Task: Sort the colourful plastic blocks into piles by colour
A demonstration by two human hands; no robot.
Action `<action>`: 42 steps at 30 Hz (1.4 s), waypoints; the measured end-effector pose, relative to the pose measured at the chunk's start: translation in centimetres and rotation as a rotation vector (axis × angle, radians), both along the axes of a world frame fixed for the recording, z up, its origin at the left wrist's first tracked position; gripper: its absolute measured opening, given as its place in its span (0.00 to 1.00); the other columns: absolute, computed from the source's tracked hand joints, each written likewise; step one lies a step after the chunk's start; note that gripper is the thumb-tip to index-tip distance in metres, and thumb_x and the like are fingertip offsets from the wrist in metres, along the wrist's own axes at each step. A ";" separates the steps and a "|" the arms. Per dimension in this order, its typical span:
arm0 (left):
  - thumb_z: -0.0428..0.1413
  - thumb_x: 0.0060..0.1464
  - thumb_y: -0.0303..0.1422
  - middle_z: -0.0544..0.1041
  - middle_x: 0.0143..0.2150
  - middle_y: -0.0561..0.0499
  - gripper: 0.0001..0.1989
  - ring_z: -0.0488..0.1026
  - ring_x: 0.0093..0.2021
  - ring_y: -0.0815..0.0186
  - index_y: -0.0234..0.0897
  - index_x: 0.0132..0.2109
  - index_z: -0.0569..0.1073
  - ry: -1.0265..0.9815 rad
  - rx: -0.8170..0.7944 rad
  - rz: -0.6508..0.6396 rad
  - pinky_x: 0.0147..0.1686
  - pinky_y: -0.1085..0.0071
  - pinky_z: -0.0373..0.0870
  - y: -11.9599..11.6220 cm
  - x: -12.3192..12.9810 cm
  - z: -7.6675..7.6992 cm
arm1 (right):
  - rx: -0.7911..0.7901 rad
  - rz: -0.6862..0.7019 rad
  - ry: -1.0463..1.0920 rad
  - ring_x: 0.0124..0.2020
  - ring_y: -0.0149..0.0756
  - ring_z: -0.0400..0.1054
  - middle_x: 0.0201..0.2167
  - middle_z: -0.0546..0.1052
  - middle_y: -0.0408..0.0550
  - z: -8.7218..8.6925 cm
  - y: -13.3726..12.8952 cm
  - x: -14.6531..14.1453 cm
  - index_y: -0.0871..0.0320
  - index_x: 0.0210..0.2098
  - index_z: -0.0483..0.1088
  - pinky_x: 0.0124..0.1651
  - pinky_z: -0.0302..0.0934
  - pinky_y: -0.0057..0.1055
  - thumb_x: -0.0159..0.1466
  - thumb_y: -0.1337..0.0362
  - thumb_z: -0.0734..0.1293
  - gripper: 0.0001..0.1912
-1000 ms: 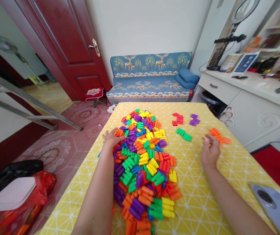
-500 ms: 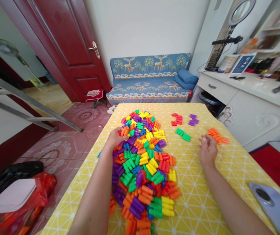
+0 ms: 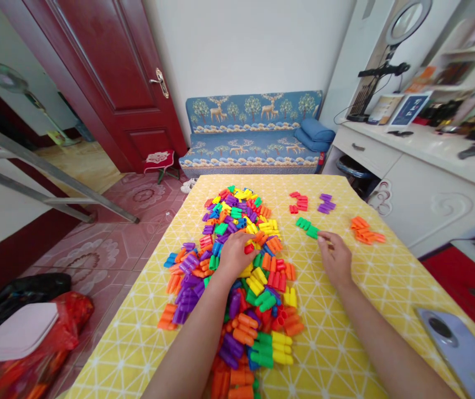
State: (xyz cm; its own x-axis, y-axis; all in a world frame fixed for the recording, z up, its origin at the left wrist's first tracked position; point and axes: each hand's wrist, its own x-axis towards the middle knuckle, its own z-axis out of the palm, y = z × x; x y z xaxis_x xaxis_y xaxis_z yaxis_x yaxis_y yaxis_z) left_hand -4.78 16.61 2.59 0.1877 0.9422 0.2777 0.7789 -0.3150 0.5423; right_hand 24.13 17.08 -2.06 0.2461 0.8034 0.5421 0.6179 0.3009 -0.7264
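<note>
My left hand (image 3: pixel 236 255) is over the middle of a long heap of colourful plastic blocks (image 3: pixel 187 293), shaped like short joined tubes. Its fingers are curled around a red block (image 3: pixel 249 249), partly covered by them. Right by its fingertips lies an orange block (image 3: pixel 261 238). My right hand (image 3: pixel 335 256) is over the tablecloth on the right, fingers loosely bent and apart, holding nothing I can see. Its fingertips reach the near end of a pair of green blocks (image 3: pixel 307 228); whether they touch is unclear.
Small groups of red blocks (image 3: pixel 299 202), purple blocks (image 3: pixel 326 203) and orange blocks (image 3: pixel 366 230) lie on the yellow patterned tablecloth (image 3: pixel 324 343). A phone (image 3: pixel 455 346) rests at the near right edge. A blue sofa (image 3: pixel 254 133) stands beyond the table, a white dresser (image 3: pixel 432 183) to the right.
My left hand has moved right from the heap's left edge to its middle. My right hand has shifted left, from beside the orange group to the green pair.
</note>
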 end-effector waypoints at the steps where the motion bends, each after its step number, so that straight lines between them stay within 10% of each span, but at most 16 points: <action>1: 0.63 0.48 0.33 0.78 0.48 0.45 0.17 0.72 0.52 0.54 0.40 0.47 0.77 0.002 -0.004 -0.001 0.53 0.58 0.68 0.1 -0.1 -0.1 | -0.022 0.076 -0.026 0.44 0.39 0.70 0.43 0.75 0.50 0.2 -0.2 -0.8 0.57 0.42 0.72 0.43 0.66 0.36 0.64 0.54 0.61 0.15; 8: 0.60 0.53 0.34 0.80 0.41 0.48 0.14 0.76 0.41 0.58 0.42 0.48 0.76 -0.029 -0.047 0.132 0.42 0.65 0.70 0.3 -0.7 -0.3 | -0.114 0.343 -0.312 0.54 0.43 0.64 0.52 0.72 0.50 1.1 -0.8 -6.6 0.50 0.54 0.70 0.56 0.59 0.44 0.62 0.62 0.63 0.20; 16: 0.63 0.48 0.31 0.77 0.49 0.44 0.25 0.73 0.49 0.56 0.39 0.55 0.71 -0.148 0.080 0.169 0.50 0.61 0.69 0.5 -1.1 -1.0 | -0.177 0.125 -0.476 0.45 0.46 0.65 0.41 0.74 0.51 0.9 -1.3 -7.0 0.50 0.51 0.72 0.45 0.62 0.41 0.61 0.57 0.66 0.19; 24: 0.57 0.52 0.28 0.77 0.48 0.44 0.17 0.74 0.49 0.56 0.36 0.51 0.74 -0.150 0.079 0.150 0.52 0.60 0.69 0.6 -1.4 -1.3 | -0.510 -0.094 -0.487 0.34 0.41 0.69 0.37 0.76 0.48 1.1 -1.3 -2.4 0.51 0.40 0.75 0.32 0.58 0.34 0.57 0.53 0.68 0.14; 36: 0.57 0.52 0.27 0.78 0.48 0.46 0.16 0.75 0.48 0.58 0.37 0.50 0.75 -0.154 0.078 0.167 0.51 0.63 0.71 0.5 -1.4 -1.1 | -0.585 -0.354 -0.620 0.45 0.49 0.66 0.46 0.72 0.55 0.7 -2.6 3.5 0.53 0.52 0.71 0.41 0.61 0.39 0.62 0.53 0.62 0.22; 42: 0.57 0.52 0.28 0.79 0.48 0.46 0.16 0.75 0.48 0.57 0.36 0.49 0.76 -0.150 0.069 0.165 0.50 0.62 0.71 0.6 -1.4 -1.2 | -0.382 -0.452 -0.528 0.44 0.46 0.64 0.44 0.72 0.56 -0.3 -0.2 5.3 0.60 0.49 0.71 0.42 0.59 0.38 0.61 0.58 0.62 0.20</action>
